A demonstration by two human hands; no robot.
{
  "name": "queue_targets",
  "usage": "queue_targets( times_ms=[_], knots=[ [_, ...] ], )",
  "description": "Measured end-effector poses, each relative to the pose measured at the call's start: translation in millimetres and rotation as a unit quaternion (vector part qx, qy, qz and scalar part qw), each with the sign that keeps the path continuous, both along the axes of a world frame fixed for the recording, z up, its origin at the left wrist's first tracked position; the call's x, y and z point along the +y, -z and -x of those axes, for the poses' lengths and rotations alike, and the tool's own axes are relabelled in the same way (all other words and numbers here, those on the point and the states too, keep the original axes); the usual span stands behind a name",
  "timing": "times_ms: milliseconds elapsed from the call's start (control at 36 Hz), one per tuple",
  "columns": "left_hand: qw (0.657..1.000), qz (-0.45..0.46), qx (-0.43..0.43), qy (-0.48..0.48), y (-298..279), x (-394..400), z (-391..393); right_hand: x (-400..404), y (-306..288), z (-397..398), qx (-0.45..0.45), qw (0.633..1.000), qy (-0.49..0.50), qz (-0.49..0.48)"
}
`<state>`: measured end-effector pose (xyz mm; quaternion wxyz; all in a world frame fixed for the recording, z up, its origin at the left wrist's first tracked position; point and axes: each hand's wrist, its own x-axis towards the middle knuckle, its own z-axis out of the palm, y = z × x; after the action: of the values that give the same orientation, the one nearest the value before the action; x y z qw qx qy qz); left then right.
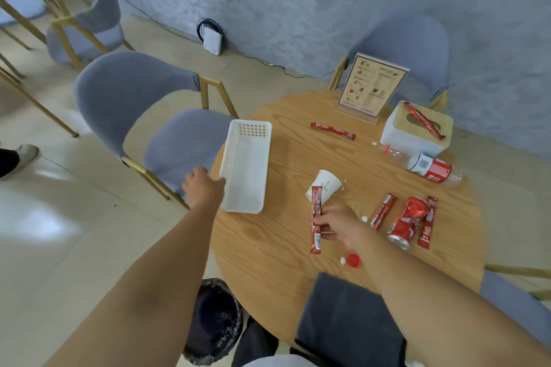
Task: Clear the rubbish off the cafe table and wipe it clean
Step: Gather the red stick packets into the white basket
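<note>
1. Bin (213,322) sits low in the frame, on the floor just beside the table (298,301). It has a dark bag in it. It is close, so rubbish can likely drop straight in.
2. Left hand (204,186) is at the near left corner of the white basket (246,167), which lies at the table's left edge. The fingers touch its rim, but I cannot tell if they curl round it. I think the hand is steadying it, or pulling it close to fill.
3. Right hand (337,225), in the middle of the frame, pinches a red sachet (316,219) and a thin wooden stick (326,232). The fingers are curled round them. A paper cup (323,186) lies tipped over just behind.
4. More rubbish lies to the right: a red cap (354,260), a crushed red can (407,222) with sachets beside it, and a plastic bottle (429,167) on its side.
5. Tissue box (416,131) at the upper right has a sachet on top.
6. Grey cloth (346,316) waits at the bottom edge, likely for wiping later.
</note>
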<state>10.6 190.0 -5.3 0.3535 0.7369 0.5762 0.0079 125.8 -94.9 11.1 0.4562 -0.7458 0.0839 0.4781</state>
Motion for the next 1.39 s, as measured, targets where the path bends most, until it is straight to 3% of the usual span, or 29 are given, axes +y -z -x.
queue_targets(
  times_ms=[83, 278, 472, 722, 972, 1083, 1167, 1278, 1389],
  knots=[
    [0.997, 0.060, 0.018, 0.037, 14, 14, 5, 4, 3, -3, -0.027, 1.000, 0.009, 0.014],
    [0.997, 0.046, -0.025, 0.050, 17, -3, 10, 40, 4, -6, -0.118, 0.992, 0.042, 0.018],
    [0.985, 0.157, -0.034, 0.064, 6, -42, 37, 94, -14, 21, -0.237, 0.965, -0.113, 0.001],
    [0.961, 0.266, -0.070, 0.021, 18, -87, 89, 121, 5, 76, -0.211, 0.927, -0.301, 0.070],
    [0.949, 0.302, -0.083, -0.017, 18, -104, 107, 114, 21, 99, -0.167, 0.922, -0.341, 0.072],
    [0.941, 0.322, -0.100, -0.036, 17, -103, 102, 114, 13, 91, -0.164, 0.941, -0.295, 0.028],
    [0.955, 0.282, -0.086, -0.013, 12, -105, 92, 109, -2, 74, -0.201, 0.961, -0.190, -0.002],
    [0.972, 0.223, -0.056, 0.051, 10, -108, 79, 92, -19, 42, -0.316, 0.946, -0.062, 0.029],
    [0.976, 0.211, -0.045, 0.039, 17, -114, 65, 54, -7, 0, -0.375, 0.920, 0.053, 0.102]
  ],
)
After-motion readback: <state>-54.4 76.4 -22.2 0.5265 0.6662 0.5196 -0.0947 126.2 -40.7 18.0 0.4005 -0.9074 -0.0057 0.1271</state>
